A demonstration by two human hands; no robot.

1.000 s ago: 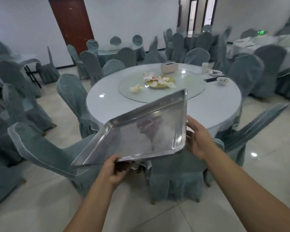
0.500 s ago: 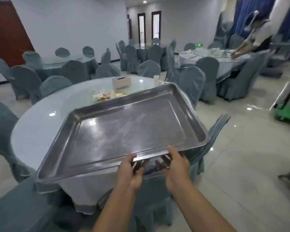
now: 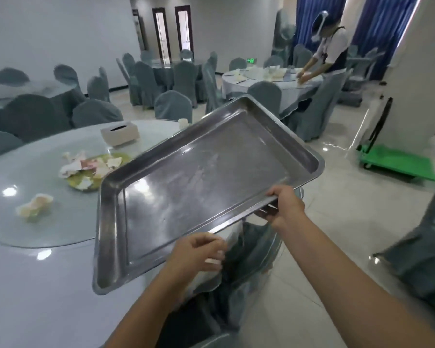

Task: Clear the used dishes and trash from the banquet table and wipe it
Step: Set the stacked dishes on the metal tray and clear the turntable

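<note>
Right hand (image 3: 285,206): fingers curled round the near long rim of the one rectangular stainless-steel tray (image 3: 199,177), thumb on top.
Left hand (image 3: 199,254): fingers bent at the same rim; whether they grip it cannot be told.
Arms: two bare forearms, reaching forward.
Tray: tilted, over the round grey-white banquet table (image 3: 30,285) edge.
Table items: one glass turntable (image 3: 23,222); one yellow plate of crumpled tissues (image 3: 91,169); one loose tissue wad (image 3: 35,204); one white tissue box (image 3: 119,133).

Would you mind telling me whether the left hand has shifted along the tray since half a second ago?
Yes. The left hand has come apart from the right hand, toward the tray's near corner by the table.
</note>
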